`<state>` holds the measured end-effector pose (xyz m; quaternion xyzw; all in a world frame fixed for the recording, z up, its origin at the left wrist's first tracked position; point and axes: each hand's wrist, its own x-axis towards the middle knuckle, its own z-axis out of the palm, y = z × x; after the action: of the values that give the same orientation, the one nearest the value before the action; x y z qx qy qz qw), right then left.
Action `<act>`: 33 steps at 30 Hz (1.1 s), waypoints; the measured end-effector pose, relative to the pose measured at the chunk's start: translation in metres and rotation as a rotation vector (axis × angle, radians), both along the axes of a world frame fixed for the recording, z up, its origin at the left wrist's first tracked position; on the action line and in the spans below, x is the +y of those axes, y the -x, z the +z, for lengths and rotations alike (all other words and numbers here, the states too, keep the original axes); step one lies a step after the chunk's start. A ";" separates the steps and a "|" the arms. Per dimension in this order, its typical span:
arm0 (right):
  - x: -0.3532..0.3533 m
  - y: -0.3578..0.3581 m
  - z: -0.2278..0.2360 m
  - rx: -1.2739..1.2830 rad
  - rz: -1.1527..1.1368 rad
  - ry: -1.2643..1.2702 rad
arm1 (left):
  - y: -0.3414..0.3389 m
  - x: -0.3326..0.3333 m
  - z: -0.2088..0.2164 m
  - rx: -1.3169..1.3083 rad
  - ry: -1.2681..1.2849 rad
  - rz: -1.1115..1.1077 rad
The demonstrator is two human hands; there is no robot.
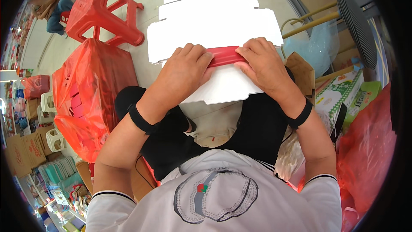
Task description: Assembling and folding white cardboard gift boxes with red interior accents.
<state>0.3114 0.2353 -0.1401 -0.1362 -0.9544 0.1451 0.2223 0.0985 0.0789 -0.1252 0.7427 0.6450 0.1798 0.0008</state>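
Note:
A white die-cut cardboard box blank (214, 21) with notched edges and tabs lies flat in front of me, its near end over my lap. Across it runs a glossy red strip (224, 56), which looks like a folded-over panel of the blank. My left hand (182, 75) grips the strip's left end with curled fingers, thumb on the near side. At the right end my right hand (265, 69) pinches it the same way. Whether more blanks lie beneath is hard to tell. What supports the cardboard is hidden.
A red plastic stool (105, 15) stands at the far left, with a seated person (53, 8) beyond it. Red plastic bagging (92, 90) covers a stack on my left. An open carton (300, 71), a green-and-white box (339, 94) and a red bag (365, 146) crowd my right.

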 end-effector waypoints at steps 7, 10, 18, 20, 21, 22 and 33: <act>0.013 0.012 0.001 -0.005 -0.018 0.054 | 0.024 0.015 0.004 -0.127 0.076 0.027; 0.015 0.017 -0.001 -0.009 -0.080 -0.022 | 0.026 0.027 0.011 -0.205 0.140 0.089; 0.029 0.027 -0.017 0.011 -0.249 -0.218 | 0.035 0.046 0.010 -0.172 0.334 0.250; 0.030 0.027 -0.025 0.018 -0.264 -0.202 | 0.037 0.044 0.000 -0.060 0.224 0.243; 0.031 0.026 -0.027 0.022 -0.281 -0.186 | 0.038 0.044 -0.004 0.049 0.113 0.232; 0.030 0.027 -0.026 0.023 -0.281 -0.185 | 0.036 0.044 -0.004 0.049 0.114 0.233; -0.003 -0.005 -0.014 -0.020 -0.080 -0.022 | 0.015 0.002 -0.018 0.112 -0.023 0.115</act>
<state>0.3168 0.2320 -0.1539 -0.1735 -0.9519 0.1242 0.2198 0.0830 0.0807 -0.1430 0.7133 0.6836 0.1448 -0.0542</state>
